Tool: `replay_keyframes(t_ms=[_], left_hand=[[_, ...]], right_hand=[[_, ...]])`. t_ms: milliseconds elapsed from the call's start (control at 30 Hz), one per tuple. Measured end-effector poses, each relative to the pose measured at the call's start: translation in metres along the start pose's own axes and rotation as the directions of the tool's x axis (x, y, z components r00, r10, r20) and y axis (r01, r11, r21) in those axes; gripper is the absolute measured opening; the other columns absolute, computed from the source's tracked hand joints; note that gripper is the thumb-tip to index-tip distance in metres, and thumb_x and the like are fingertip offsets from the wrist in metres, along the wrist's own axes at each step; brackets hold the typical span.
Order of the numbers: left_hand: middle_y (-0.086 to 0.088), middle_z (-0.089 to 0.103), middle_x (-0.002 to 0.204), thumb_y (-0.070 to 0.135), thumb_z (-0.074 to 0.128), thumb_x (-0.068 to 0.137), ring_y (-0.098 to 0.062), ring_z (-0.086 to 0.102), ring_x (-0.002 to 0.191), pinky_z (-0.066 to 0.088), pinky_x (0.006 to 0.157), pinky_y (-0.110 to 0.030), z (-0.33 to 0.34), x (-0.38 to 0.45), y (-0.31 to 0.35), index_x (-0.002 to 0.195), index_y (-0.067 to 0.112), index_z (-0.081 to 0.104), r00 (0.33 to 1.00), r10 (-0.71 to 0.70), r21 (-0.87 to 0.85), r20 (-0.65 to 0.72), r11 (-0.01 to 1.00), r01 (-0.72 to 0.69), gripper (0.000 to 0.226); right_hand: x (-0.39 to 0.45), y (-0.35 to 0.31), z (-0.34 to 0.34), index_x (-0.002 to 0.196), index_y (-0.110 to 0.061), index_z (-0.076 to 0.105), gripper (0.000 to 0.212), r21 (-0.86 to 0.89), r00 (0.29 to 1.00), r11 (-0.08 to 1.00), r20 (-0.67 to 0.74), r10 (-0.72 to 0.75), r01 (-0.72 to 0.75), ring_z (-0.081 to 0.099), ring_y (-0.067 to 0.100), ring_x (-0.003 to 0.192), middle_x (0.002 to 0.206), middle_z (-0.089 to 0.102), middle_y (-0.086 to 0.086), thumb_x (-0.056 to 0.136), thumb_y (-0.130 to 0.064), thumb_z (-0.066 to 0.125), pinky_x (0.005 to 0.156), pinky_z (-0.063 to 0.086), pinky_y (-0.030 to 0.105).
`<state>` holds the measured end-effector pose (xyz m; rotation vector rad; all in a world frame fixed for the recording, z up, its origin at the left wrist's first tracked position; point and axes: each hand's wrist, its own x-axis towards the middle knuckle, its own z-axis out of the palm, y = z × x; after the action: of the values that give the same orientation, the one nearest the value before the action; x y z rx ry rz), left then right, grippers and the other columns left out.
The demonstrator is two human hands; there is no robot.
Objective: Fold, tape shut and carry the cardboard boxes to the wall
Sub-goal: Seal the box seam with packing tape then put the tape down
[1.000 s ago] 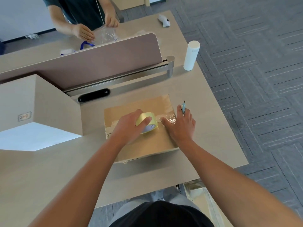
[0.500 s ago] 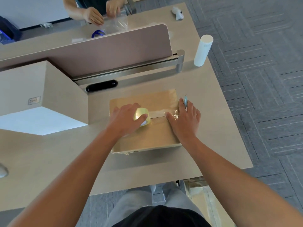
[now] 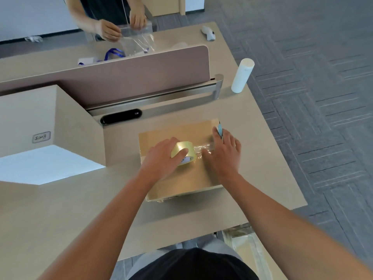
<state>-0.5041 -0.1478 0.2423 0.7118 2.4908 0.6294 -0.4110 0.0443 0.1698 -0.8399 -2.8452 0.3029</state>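
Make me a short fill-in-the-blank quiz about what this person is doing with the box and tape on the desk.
1. The left hand grips a roll of ____ on top of the cardboard box.
2. The right hand lies on the box and holds a light-blue ____ between its fingers.
3. The white cylinder stands ____ near the desk's right edge.
4. Behind the divider, another person handles a clear plastic ____.

Missing words: tape; cutter; upright; bag
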Motion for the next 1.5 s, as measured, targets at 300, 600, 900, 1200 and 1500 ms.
replay_keyframes(t_ms=[300, 600, 900, 1200, 1500], left_hand=[[0.018, 0.057, 0.134, 0.084, 0.052, 0.079, -0.012, 0.054, 0.122, 0.044, 0.105, -0.041, -0.003, -0.01, -0.017, 0.138, 0.037, 0.047, 0.999, 0.036, -0.127, 0.035, 0.991, -0.032, 0.076], [0.006, 0.059, 0.136, 0.066, 0.059, 0.093, -0.02, 0.052, 0.128, 0.038, 0.107, -0.04, -0.011, -0.008, -0.02, 0.141, 0.029, 0.049, 0.991, 0.134, 0.133, 0.0, 0.982, -0.133, 0.062], [0.001, 0.061, 0.132, 0.063, 0.061, 0.091, -0.025, 0.053, 0.125, 0.036, 0.104, -0.043, -0.029, -0.01, -0.034, 0.14, 0.029, 0.048, 0.995, 0.096, 0.27, -0.003, 0.959, -0.092, 0.061], [0.003, 0.059, 0.129, 0.06, 0.059, 0.093, -0.022, 0.051, 0.127, 0.039, 0.1, -0.041, -0.034, -0.017, -0.041, 0.144, 0.031, 0.045, 0.991, 0.127, 0.182, 0.038, 0.974, -0.132, 0.06], [0.005, 0.055, 0.144, 0.034, 0.069, 0.093, -0.021, 0.049, 0.131, 0.039, 0.098, -0.035, -0.044, -0.02, -0.056, 0.149, 0.027, 0.045, 0.994, 0.1, 0.095, 0.044, 0.99, -0.104, 0.061]], right_hand=[[-0.007, -0.003, 0.008, 0.156, -0.017, 0.046, 0.076, 0.03, 0.999, 0.998, 0.01, 0.048, -0.048, 0.047, 0.031, 0.138, 0.148, 0.05, 0.013, 0.091, -0.051, 0.069, 0.113, 0.036, 0.044], [-0.012, -0.002, 0.017, 0.158, -0.02, 0.041, 0.076, 0.109, 0.994, 0.988, 0.02, 0.106, -0.107, 0.048, 0.032, 0.132, 0.149, 0.05, 0.01, 0.094, -0.05, 0.068, 0.107, 0.041, 0.044], [-0.018, -0.017, 0.02, 0.155, -0.022, 0.045, 0.064, 0.081, 0.988, 0.985, -0.026, 0.153, -0.15, 0.047, 0.03, 0.129, 0.144, 0.053, 0.009, 0.097, -0.043, 0.062, 0.105, 0.037, 0.045], [-0.021, -0.062, 0.024, 0.157, -0.027, 0.043, 0.066, 0.135, 0.974, 0.965, 0.076, 0.214, -0.223, 0.047, 0.031, 0.127, 0.151, 0.048, 0.004, 0.094, -0.04, 0.061, 0.105, 0.037, 0.044], [-0.022, -0.044, 0.02, 0.162, -0.023, 0.033, 0.083, 0.159, 0.977, 0.966, 0.095, 0.189, -0.202, 0.04, 0.032, 0.14, 0.159, 0.039, 0.008, 0.094, -0.059, 0.064, 0.115, 0.032, 0.05]])
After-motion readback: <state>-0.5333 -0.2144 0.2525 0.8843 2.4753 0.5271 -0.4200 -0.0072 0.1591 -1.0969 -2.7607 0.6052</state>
